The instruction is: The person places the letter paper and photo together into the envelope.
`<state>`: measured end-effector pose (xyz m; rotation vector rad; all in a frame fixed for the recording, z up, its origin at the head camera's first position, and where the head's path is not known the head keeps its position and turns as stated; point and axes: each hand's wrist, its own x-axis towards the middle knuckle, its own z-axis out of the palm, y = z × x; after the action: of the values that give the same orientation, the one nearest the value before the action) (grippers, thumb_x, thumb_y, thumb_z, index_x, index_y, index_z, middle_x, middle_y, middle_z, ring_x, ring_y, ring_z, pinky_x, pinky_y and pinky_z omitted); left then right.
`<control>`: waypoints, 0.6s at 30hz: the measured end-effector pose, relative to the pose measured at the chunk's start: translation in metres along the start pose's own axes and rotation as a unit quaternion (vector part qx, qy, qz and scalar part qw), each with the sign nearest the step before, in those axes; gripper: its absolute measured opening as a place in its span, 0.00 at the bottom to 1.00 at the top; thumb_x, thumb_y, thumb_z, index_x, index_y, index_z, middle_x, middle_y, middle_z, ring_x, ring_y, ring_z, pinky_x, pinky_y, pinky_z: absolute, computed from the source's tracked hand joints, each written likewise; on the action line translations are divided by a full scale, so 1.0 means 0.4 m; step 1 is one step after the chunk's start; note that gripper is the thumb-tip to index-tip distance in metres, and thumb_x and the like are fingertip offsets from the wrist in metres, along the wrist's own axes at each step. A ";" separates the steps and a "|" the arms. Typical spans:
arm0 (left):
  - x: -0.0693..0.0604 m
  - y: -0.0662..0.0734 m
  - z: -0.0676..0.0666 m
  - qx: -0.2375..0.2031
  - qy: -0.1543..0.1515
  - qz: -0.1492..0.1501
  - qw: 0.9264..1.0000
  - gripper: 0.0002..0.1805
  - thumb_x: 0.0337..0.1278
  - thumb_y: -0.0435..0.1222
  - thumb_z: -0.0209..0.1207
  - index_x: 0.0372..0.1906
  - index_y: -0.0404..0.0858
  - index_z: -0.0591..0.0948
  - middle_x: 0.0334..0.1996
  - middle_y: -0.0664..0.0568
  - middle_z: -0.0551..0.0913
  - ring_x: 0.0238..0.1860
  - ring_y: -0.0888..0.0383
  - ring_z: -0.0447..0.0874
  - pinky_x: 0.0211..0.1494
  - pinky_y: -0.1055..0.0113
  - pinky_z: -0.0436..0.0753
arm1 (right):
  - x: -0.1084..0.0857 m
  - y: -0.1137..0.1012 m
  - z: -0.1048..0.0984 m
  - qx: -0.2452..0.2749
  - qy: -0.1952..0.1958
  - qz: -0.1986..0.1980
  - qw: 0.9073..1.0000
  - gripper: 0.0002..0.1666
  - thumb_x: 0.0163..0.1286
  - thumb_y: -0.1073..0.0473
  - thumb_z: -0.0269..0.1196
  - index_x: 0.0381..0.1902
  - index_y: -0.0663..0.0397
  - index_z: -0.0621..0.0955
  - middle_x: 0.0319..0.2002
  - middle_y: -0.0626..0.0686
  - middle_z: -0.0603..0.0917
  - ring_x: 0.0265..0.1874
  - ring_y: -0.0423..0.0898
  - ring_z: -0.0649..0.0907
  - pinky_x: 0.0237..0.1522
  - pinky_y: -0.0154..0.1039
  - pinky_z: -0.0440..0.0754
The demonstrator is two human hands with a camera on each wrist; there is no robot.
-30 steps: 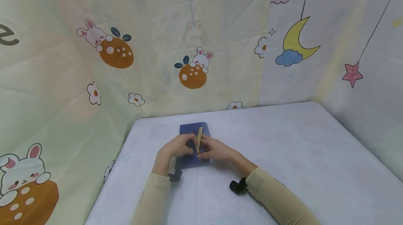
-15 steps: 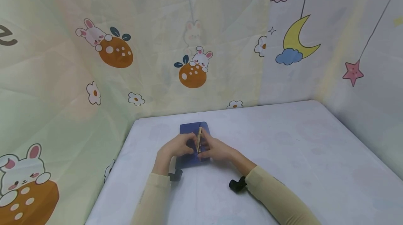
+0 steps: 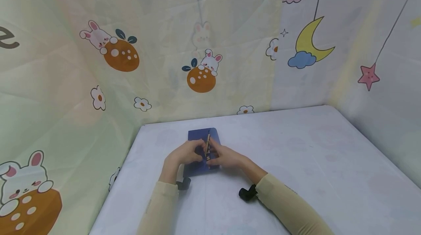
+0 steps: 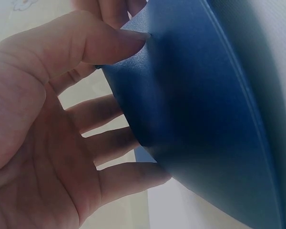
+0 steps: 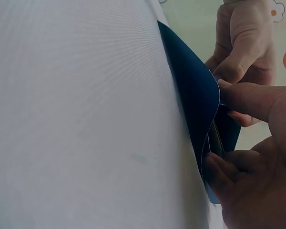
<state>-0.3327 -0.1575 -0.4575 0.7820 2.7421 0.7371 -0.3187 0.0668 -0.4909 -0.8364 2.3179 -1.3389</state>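
Note:
A flat blue leather-like folder (image 3: 196,135) lies near the far left of the table, its middle bowed up to form a gap. My left hand (image 3: 185,152) pinches a raised edge of it; in the left wrist view the thumb (image 4: 119,45) presses the blue surface and the other fingers are behind it. My right hand (image 3: 227,155) holds the gap's other edge, thumb (image 5: 240,95) at one end and curled fingers (image 5: 224,167) at the other. Between the hands shows a thin yellowish strip (image 3: 208,143) with dark marks; what it is cannot be told.
A white cloth covers the table (image 3: 279,154). Printed fabric walls (image 3: 243,52) rise behind and to the left. Black wrist cameras (image 3: 248,193) sit below the forearms, close to the table surface.
The yellowish strip between my hands looks narrower than before. My right fingers have shifted slightly along the gap. The left hand and the folder stay in place.

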 end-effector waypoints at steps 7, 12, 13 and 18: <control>0.002 -0.004 0.002 0.000 -0.002 0.001 1.000 0.19 0.48 0.29 0.70 0.44 0.48 0.80 0.42 0.56 0.82 0.41 0.55 0.78 0.45 0.59 0.77 | 0.001 -0.001 0.004 -0.023 0.005 0.008 1.000 0.60 0.71 0.52 0.69 0.85 0.53 0.42 0.82 0.61 0.58 0.80 0.57 0.63 0.79 0.56 0.59; 0.002 -0.001 0.004 0.003 -0.007 -0.004 1.000 0.19 0.48 0.30 0.70 0.46 0.47 0.81 0.41 0.56 0.81 0.39 0.56 0.78 0.42 0.60 0.76 | 0.003 0.001 0.004 -0.024 0.004 -0.001 1.000 0.60 0.72 0.55 0.68 0.84 0.57 0.41 0.82 0.62 0.56 0.80 0.58 0.62 0.79 0.56 0.58; 0.002 0.000 0.004 0.003 -0.008 -0.005 1.000 0.19 0.48 0.30 0.70 0.46 0.47 0.80 0.41 0.56 0.81 0.39 0.56 0.78 0.42 0.60 0.76 | 0.004 0.001 0.003 -0.022 0.004 -0.004 1.000 0.60 0.72 0.56 0.67 0.84 0.58 0.41 0.82 0.62 0.55 0.80 0.58 0.63 0.79 0.57 0.58; 0.002 0.007 0.010 0.007 -0.009 -0.012 1.000 0.18 0.50 0.32 0.71 0.47 0.46 0.80 0.52 0.50 0.84 0.52 0.49 0.83 0.52 0.53 0.80 | 0.003 0.001 0.003 -0.017 0.006 -0.012 1.000 0.59 0.72 0.60 0.67 0.84 0.59 0.40 0.82 0.63 0.56 0.79 0.60 0.65 0.78 0.56 0.60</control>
<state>-0.3308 -0.1535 -0.4597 0.7539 2.7387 0.7052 -0.3191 0.0656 -0.4919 -0.8711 2.3545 -1.3208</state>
